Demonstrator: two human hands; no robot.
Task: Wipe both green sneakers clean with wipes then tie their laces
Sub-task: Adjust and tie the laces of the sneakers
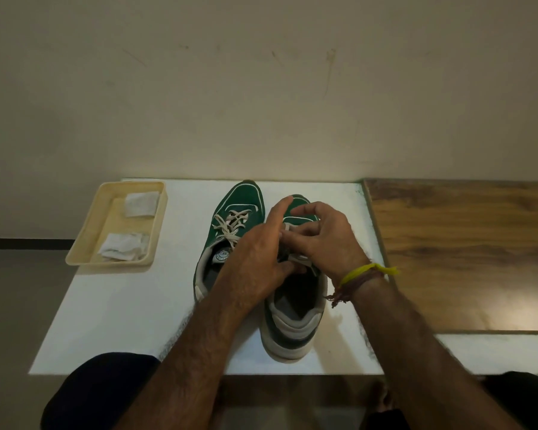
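Observation:
Two green sneakers stand side by side on a white board [121,321], toes pointing away from me. The left sneaker [239,201] has its white laces tied in a bow. Both my hands work over the tongue of the right sneaker [292,330]. My left hand [252,262] pinches a white lace [298,259] with its index finger raised. My right hand [320,237], with yellow and brown threads on the wrist, grips the lace from the other side. The hands hide most of this shoe's lacing.
A cream plastic tray [84,240] sits at the board's far left corner and holds two crumpled white wipes [123,246]. A wooden tabletop [463,249] adjoins the board on the right. A wall rises just behind. My dark-clothed knees are below the near edge.

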